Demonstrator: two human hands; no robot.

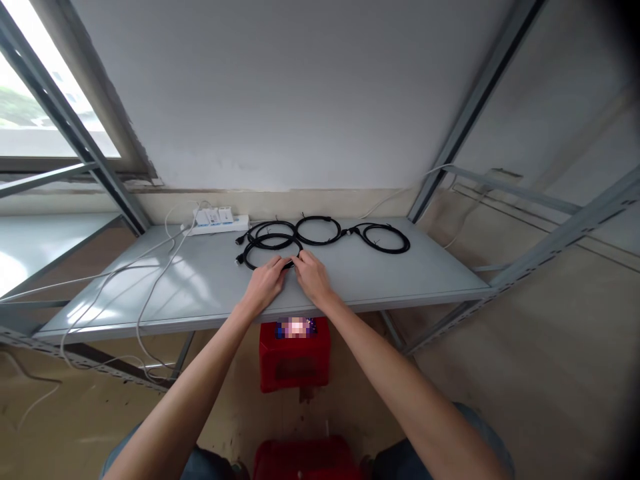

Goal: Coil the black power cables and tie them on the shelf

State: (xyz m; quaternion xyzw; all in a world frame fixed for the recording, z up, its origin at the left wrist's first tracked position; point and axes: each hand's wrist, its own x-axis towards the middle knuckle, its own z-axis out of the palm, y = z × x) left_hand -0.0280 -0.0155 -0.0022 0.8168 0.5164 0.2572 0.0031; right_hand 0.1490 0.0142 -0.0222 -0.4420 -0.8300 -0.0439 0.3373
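Both my hands are at the near side of a coiled black cable [250,258], which lies on the grey metal shelf. My left hand [267,281] has its fingers closed on the coil's near right part. Right beside it, my right hand [311,275] pinches the same stretch, fingertips almost meeting the left ones. What lies between the fingertips is partly hidden. Behind this coil and overlapping it sits another black cable coil [257,230]. Further right are a third coiled cable [320,242] and a fourth coil [387,251], with dark connectors between them.
A white power strip [215,227] with plugged-in adapters stands at the shelf's back left. White cords [150,293] trail over the front edge. The shelf [400,283] has metal uprights at both sides. Below stands a red stool [295,363] with a blurred picture on top.
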